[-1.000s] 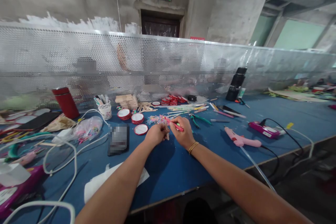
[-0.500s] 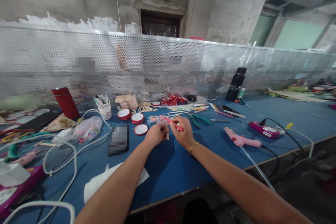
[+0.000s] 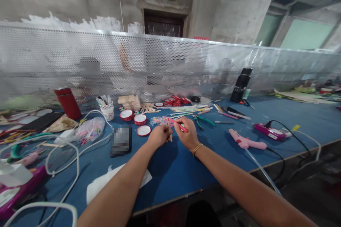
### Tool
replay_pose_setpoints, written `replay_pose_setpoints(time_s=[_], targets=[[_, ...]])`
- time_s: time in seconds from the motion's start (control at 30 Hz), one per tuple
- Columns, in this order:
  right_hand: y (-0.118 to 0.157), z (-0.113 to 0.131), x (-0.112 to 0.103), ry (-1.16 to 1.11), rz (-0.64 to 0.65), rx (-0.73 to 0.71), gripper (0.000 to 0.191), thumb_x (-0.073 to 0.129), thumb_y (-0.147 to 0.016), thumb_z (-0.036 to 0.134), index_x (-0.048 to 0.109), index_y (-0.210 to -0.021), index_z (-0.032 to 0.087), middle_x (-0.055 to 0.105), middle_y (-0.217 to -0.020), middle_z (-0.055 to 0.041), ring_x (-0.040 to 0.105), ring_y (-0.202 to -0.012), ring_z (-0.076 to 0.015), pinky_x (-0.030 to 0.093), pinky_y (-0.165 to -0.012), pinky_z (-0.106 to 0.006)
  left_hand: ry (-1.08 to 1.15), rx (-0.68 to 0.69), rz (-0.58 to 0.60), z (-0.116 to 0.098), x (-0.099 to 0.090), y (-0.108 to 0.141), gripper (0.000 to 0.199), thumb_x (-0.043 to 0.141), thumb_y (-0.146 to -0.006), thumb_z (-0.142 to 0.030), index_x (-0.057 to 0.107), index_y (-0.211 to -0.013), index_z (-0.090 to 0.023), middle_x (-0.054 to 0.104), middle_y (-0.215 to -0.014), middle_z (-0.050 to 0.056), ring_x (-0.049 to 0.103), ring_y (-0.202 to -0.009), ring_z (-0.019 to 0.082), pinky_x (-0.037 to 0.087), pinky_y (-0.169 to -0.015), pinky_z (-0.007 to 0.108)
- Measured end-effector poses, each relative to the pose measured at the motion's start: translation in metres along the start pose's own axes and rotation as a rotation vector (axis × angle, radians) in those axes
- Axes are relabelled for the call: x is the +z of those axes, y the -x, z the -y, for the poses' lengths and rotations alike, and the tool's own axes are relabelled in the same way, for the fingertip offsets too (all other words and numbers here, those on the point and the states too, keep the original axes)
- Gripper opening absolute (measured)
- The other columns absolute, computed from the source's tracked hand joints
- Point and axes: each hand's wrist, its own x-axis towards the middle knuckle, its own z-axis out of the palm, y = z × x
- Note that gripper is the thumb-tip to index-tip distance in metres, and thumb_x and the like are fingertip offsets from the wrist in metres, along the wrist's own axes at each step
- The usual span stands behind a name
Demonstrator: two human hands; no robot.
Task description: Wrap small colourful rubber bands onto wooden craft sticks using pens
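Observation:
Over the middle of the blue table, my left hand (image 3: 159, 136) is closed, pinching a small wooden craft stick (image 3: 171, 137) whose lower end shows below the fingers. Close on its right, my right hand (image 3: 188, 135) grips a pinkish-red pen (image 3: 182, 127) in a writing hold. The pen's front end points left, toward the stick; whether it touches the stick I cannot tell. Just behind both hands lies a heap of small coloured loops or strips (image 3: 157, 121). A round red-rimmed white disc (image 3: 144, 131) lies beside my left hand.
Green-handled pliers (image 3: 205, 120) lie behind my right hand. A pink glue gun (image 3: 246, 141) with its cord is at right. A phone (image 3: 120, 142) and white paper roll (image 3: 99, 183) lie left. A paper cup of pens (image 3: 107, 110), a red flask (image 3: 67, 103) and a black bottle (image 3: 241, 85) stand behind.
The pen and right hand have shifted very slightly against the left hand, and the stick's upper part shows less. The whole view has drifted a little. Both hands keep their holds.

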Motion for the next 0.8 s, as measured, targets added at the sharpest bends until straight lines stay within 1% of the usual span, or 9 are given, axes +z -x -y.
replay_pose_setpoints(time_s=[0.07, 0.23, 0.43, 0.63, 0.8], targets=[[0.0001, -0.0006, 0.0005, -0.011, 0.002, -0.003, 0.01, 0.055, -0.085, 0.025, 0.061, -0.079, 0.021, 0.065, -0.074, -0.0009, 0.058, -0.071, -0.0161, 0.04, -0.07, -0.028, -0.001, -0.004, 0.004, 0.0007, 0.0, -0.0002, 0.015, 0.055, -0.081, -0.028, 0.057, -0.07, -0.017, 0.063, -0.058, -0.001, 0.054, -0.048, 0.009, 0.043, -0.049, 0.019], [0.0001, -0.0008, 0.001, -0.011, 0.033, -0.02, 0.011, 0.055, -0.086, 0.027, 0.061, -0.079, 0.021, 0.065, -0.075, -0.0015, 0.059, -0.072, -0.0163, 0.041, -0.069, -0.028, -0.007, 0.03, 0.006, -0.0005, -0.0008, 0.0009, 0.022, 0.055, -0.083, -0.032, 0.056, -0.067, -0.017, 0.063, -0.058, 0.0, 0.054, -0.048, 0.009, 0.043, -0.05, 0.019], [-0.0003, -0.0006, -0.0004, -0.01, 0.013, 0.004, 0.012, 0.053, -0.086, 0.027, 0.061, -0.081, 0.021, 0.066, -0.075, -0.002, 0.06, -0.073, -0.017, 0.043, -0.072, -0.029, -0.006, -0.001, 0.007, -0.0014, -0.0011, 0.0003, 0.014, 0.055, -0.082, -0.027, 0.059, -0.073, -0.017, 0.063, -0.058, -0.001, 0.056, -0.049, 0.01, 0.044, -0.05, 0.021], [0.0003, 0.0009, -0.0004, -0.027, 0.045, -0.016, 0.01, 0.054, -0.086, 0.026, 0.06, -0.08, 0.021, 0.065, -0.076, -0.0016, 0.059, -0.074, -0.0166, 0.042, -0.072, -0.028, -0.029, 0.024, 0.006, -0.007, -0.0023, 0.0044, 0.02, 0.053, -0.082, -0.032, 0.056, -0.068, -0.018, 0.062, -0.058, 0.0, 0.054, -0.049, 0.011, 0.044, -0.051, 0.022], [-0.0006, 0.0006, -0.0014, -0.018, 0.011, 0.023, 0.01, 0.053, -0.086, 0.025, 0.06, -0.081, 0.021, 0.065, -0.074, -0.0014, 0.06, -0.073, -0.0164, 0.043, -0.072, -0.028, -0.026, 0.018, 0.008, -0.0077, -0.0021, 0.0042, 0.018, 0.053, -0.081, -0.029, 0.055, -0.067, -0.018, 0.062, -0.057, -0.001, 0.054, -0.047, 0.01, 0.043, -0.05, 0.022]])
